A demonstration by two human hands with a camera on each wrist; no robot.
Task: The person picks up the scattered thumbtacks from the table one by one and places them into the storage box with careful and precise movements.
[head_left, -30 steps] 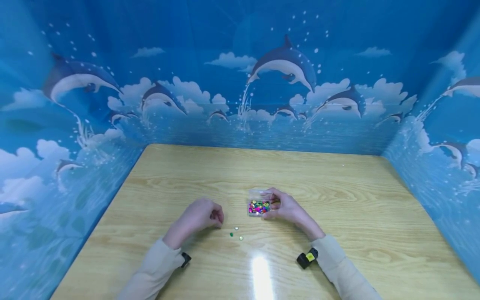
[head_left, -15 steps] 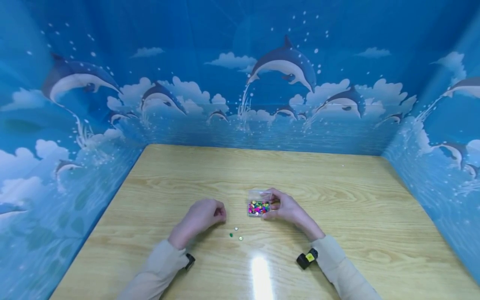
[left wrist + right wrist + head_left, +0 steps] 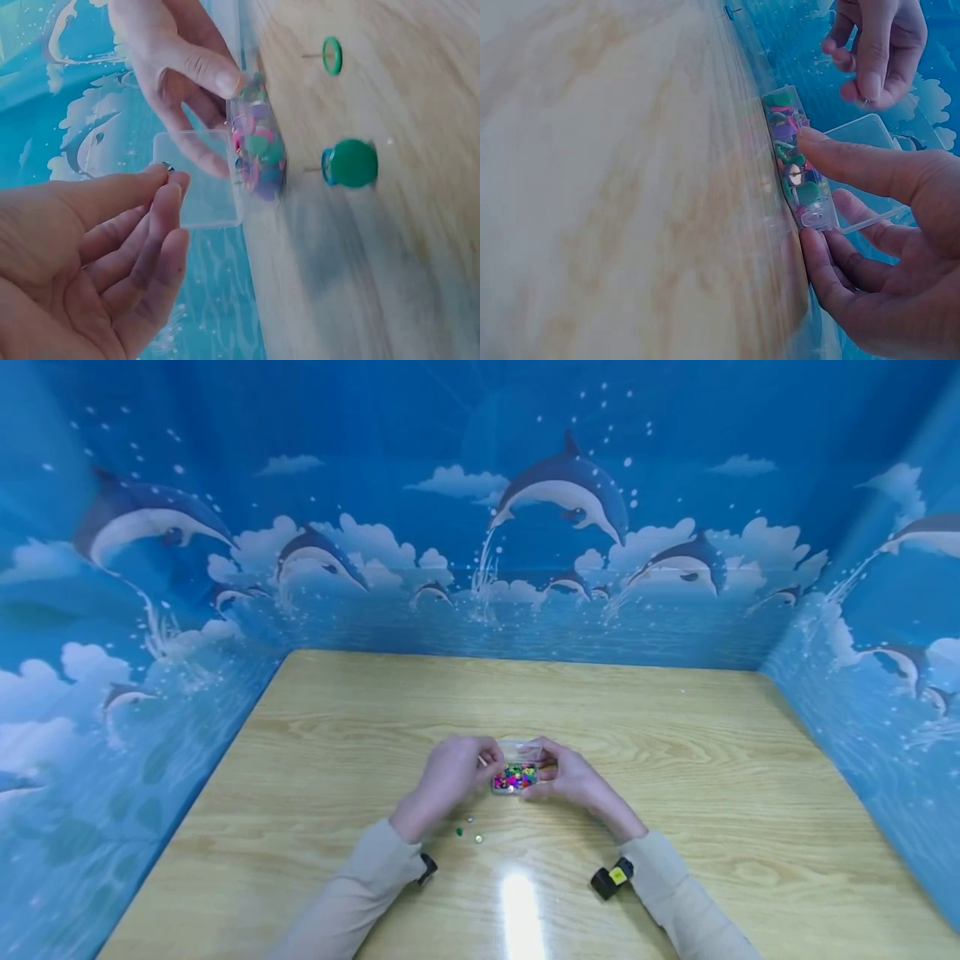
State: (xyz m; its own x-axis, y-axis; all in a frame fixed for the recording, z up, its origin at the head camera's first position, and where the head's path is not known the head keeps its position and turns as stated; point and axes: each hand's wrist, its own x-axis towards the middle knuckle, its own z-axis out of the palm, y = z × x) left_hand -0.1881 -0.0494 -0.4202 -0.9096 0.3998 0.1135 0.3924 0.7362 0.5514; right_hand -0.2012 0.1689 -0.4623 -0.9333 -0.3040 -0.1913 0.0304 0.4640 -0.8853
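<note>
Between thumb and fingertip my left hand pinches a thumbtack, of which only a small metal bit shows. That hand is at the left side of a small clear plastic box, its fingertips beside the raised lid. Colourful thumbtacks fill the box. From the right, my right hand grips the box, thumb on the near side and fingers behind. Nearer the person lie three loose thumbtacks; a green one and a green-rimmed one have their pins pointing up.
The box stands on a wood-grain table. A blue curtain printed with dolphins encloses the back and both sides. Each wrist carries a black camera, such as the right wrist camera.
My left hand has moved right and away from the person, from beside the loose thumbtacks up to the box. The right hand and the box have stayed in place.
</note>
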